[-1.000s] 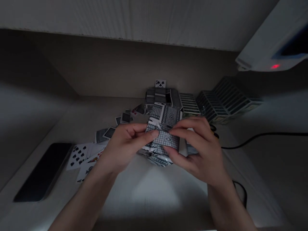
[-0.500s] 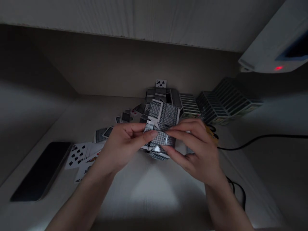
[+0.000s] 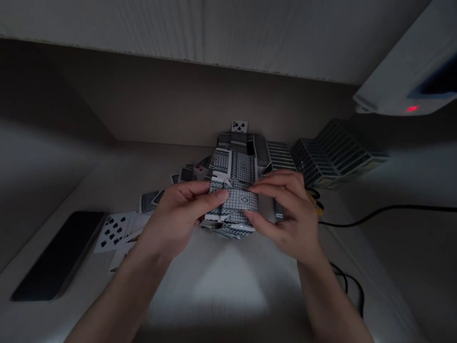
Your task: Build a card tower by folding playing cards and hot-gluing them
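Observation:
Between my hands is a structure of folded playing cards (image 3: 243, 166), its patterned backs facing out. My left hand (image 3: 182, 214) grips its left side, the thumb pressed flat on the front and the fingers hidden behind. On the right, my right hand (image 3: 285, 209) pinches the edge of a bowed card (image 3: 244, 200) at the front, thumb below and fingertips above. Some white card edges show between the folded pieces. Behind it stands another built-up card piece (image 3: 262, 150) with an eight of clubs (image 3: 239, 126) sticking up from it.
Loose playing cards (image 3: 113, 231) and a dark phone (image 3: 60, 255) lie at the left. Slatted card structures (image 3: 316, 157) stand at the back right, near a black cable (image 3: 385, 208). A white device (image 3: 400, 90) with a red light hangs upper right, beside an overhead board (image 3: 214, 33).
The held card structure has shifted slightly left and turned a little more upright. Both hands moved left with it, keeping their holds.

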`<state>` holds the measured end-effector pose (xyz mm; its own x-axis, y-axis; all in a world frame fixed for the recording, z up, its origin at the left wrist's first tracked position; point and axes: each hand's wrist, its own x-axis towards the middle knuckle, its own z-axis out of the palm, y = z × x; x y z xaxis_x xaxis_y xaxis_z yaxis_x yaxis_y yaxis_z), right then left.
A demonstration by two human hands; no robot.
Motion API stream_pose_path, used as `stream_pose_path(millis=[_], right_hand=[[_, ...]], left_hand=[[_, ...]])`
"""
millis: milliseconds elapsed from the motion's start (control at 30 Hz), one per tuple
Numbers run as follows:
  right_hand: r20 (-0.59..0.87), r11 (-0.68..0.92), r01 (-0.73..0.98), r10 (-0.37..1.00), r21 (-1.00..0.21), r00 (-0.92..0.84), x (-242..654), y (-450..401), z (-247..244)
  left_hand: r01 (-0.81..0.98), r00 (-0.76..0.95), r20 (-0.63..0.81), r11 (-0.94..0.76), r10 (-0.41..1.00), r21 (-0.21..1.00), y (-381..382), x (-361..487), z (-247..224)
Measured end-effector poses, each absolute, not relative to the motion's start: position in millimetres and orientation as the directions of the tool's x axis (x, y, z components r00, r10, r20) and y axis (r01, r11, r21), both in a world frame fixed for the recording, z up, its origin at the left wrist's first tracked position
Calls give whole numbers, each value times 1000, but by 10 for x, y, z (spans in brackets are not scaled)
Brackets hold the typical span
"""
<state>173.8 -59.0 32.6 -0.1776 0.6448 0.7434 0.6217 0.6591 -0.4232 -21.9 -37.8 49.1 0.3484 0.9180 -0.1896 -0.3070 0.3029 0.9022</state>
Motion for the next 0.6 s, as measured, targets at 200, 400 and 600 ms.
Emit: stream_pose_path(millis=[200, 400, 600], right_hand=[[747, 671, 620, 635, -406, -198, 1746, -585, 318], [724, 661, 634, 653, -401, -223, 1724, -612, 340], [664, 678, 628, 674, -383, -323, 1701, -663, 322]], left_hand=[[-309, 344, -236, 347, 909, 885, -358, -189, 491], [-212, 269, -169, 230, 948, 950, -355, -211, 426], [-56, 262, -92, 111, 961, 992, -406, -241, 456]])
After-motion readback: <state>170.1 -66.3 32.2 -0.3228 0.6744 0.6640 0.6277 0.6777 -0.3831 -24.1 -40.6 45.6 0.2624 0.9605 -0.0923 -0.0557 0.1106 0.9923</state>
